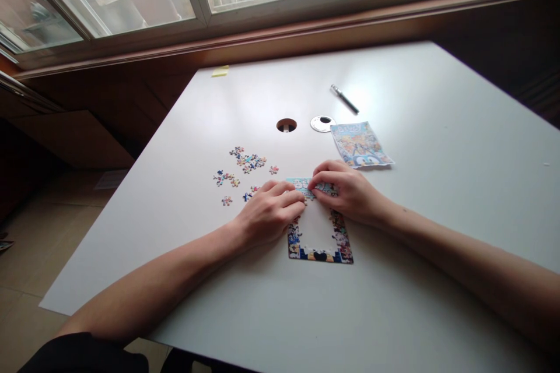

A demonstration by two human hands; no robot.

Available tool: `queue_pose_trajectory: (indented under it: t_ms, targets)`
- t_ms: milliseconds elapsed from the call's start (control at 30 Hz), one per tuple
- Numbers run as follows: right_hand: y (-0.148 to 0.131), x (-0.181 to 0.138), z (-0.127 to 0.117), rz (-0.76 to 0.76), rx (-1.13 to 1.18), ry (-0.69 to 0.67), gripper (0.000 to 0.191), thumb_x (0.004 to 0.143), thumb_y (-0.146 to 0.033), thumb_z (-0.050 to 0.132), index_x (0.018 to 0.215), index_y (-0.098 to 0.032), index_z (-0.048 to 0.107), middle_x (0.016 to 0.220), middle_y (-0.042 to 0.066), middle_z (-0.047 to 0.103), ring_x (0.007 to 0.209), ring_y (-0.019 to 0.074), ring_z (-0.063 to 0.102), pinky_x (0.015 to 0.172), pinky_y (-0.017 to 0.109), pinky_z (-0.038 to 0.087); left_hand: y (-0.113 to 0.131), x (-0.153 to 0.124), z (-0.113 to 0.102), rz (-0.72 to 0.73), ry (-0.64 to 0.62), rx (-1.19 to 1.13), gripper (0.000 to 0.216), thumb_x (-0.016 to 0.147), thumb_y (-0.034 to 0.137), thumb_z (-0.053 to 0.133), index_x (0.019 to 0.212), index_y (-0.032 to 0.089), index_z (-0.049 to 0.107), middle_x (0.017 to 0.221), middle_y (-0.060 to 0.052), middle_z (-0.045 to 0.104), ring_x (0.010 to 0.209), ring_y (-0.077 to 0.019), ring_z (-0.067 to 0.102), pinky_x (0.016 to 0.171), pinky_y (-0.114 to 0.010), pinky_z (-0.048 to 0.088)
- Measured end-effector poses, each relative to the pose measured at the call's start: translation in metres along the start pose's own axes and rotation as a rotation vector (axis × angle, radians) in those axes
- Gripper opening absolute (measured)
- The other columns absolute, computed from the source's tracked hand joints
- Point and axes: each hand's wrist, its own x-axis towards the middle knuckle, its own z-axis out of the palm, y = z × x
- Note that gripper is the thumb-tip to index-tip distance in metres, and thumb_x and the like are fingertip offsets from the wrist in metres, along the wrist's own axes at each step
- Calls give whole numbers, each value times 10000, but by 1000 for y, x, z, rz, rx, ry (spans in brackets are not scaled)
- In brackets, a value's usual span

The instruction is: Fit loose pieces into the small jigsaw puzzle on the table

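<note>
A jigsaw puzzle (343, 239) lies on the white table as a frame of joined pieces around a bare middle. Its top strip is light blue, and dark, colourful pieces make up the sides and bottom. Over the upper left side rests my left hand (272, 208), fingers loosely bent and lying on the pieces. My right hand (336, 189) is at the top strip, thumb and forefinger pinched at a puzzle piece mostly hidden by the fingertips. Loose puzzle pieces (251, 162) are scattered beyond and left of my left hand, some partly covered by it.
A printed picture sheet (362, 144) lies beyond my right hand. Farther back are a dark pen (345, 99), a round cable-hole cover (322, 123) and an open cable hole (286, 125). A yellow sticky note (220, 71) is at the table's far left corner, below the window.
</note>
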Motion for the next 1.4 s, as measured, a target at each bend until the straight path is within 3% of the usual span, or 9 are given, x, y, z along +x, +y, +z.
queue_pose_trajectory:
  t_ms: [200, 400, 500, 633, 767, 900, 1000, 1200, 1400]
  targets:
    - [-1, -1, -1, -10, 4, -2, 137, 864, -162, 613, 915, -252, 704, 995, 61, 622, 938, 230, 588, 880, 412, 503, -1, -2, -7, 48, 127, -33, 99, 893, 147, 516, 914, 200, 598, 985, -48, 695, 942, -203, 577, 809, -360, 469]
    - [-3, -1, -3, 28, 58, 53, 120, 879, -185, 600, 910, -244, 699, 971, 50, 645, 894, 212, 597, 840, 397, 505, 45, -12, -16, 470, 121, -208, 196, 842, 203, 547, 653, 229, 502, 657, 0, 543, 572, -135, 475, 511, -331, 388]
    - [-5, -1, -5, 119, 129, 86, 103, 884, -214, 589, 879, -220, 692, 925, 49, 650, 772, 178, 586, 661, 327, 491, 63, -18, -17, 526, 97, -312, 246, 794, 229, 560, 594, 223, 418, 575, 4, 430, 501, -137, 415, 464, -350, 349]
    - [-7, 0, -7, 166, 165, 95, 102, 879, -234, 593, 852, -205, 687, 881, 40, 645, 660, 139, 534, 555, 285, 426, 56, -23, -25, 415, 104, -316, 225, 708, 205, 515, 591, 220, 323, 541, 9, 347, 488, -152, 383, 455, -363, 294]
    - [-6, -1, -6, 173, 177, 90, 87, 868, -222, 607, 853, -202, 690, 878, 33, 641, 614, 115, 500, 535, 277, 401, 20, -27, -38, 279, 134, -251, 164, 717, 170, 429, 625, 223, 303, 534, 12, 359, 480, -153, 350, 474, -358, 254]
    - [-5, 0, -6, 178, 206, 89, 84, 862, -213, 609, 846, -200, 690, 869, 30, 633, 590, 103, 478, 520, 272, 386, -25, -32, -53, -79, 272, -107, 134, 776, 152, 428, 668, 222, 390, 562, 11, 424, 506, -142, 370, 505, -308, 318]
    - [-4, 0, -6, 177, 211, 86, 84, 857, -207, 608, 848, -202, 692, 868, 29, 628, 590, 101, 469, 517, 270, 378, -45, -32, -58, -270, 112, 103, 60, 833, 234, 545, 786, 200, 558, 716, -28, 592, 702, -178, 517, 653, -325, 430]
    - [-3, -1, -6, 183, 208, 89, 85, 840, -197, 610, 847, -201, 694, 873, 33, 632, 607, 108, 474, 524, 272, 376, -40, -31, -50, -388, -161, 337, 383, 865, 536, 638, 708, 187, 620, 810, -54, 671, 798, -230, 554, 691, -369, 403]
    - [-3, 0, -5, 173, 198, 88, 94, 839, -189, 603, 844, -196, 696, 877, 42, 642, 634, 117, 490, 535, 270, 390, -34, -32, -45, -464, -172, 233, 261, 915, 377, 612, 731, 194, 631, 794, -39, 649, 775, -193, 553, 707, -335, 396]
